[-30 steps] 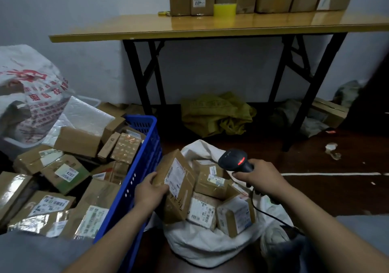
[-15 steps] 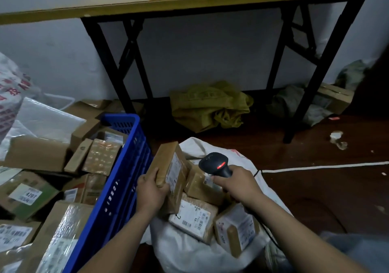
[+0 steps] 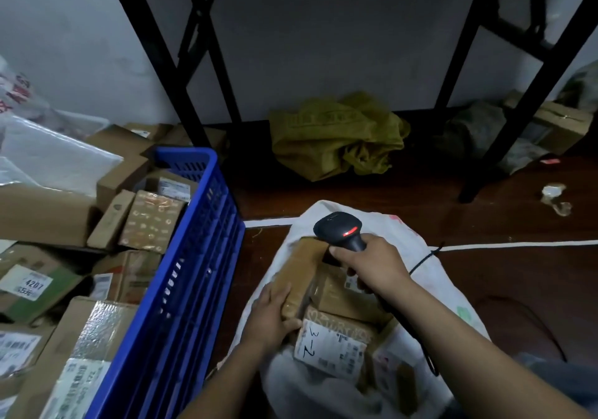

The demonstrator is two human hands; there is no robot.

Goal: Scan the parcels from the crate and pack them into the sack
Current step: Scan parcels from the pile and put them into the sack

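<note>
A white sack [image 3: 417, 250] lies open on the floor at centre right, holding several taped cardboard parcels. My left hand [image 3: 271, 313] grips a long brown parcel [image 3: 302, 273] at its near end, the parcel lying inside the sack on its left side. My right hand [image 3: 375, 265] holds a black barcode scanner [image 3: 339, 229] with a red light on, just above the sack and the far end of that parcel. A parcel with a white label marked "3-2" [image 3: 333, 344] lies in the sack in front. The blue plastic crate [image 3: 194, 257] on the left is full of parcels.
Black table legs [image 3: 181, 62] stand against the wall behind. A crumpled yellow-green bag [image 3: 336, 134] lies under the table. More boxes and a clear plastic bag [image 3: 55, 156] pile up at far left. A white line [image 3: 517, 245] runs across the dark floor; scanner cable trails right.
My left hand has carried the brown parcel from beside the crate down into the sack. The view has tilted downward, hiding the tabletop. My right hand kept the scanner over the sack.
</note>
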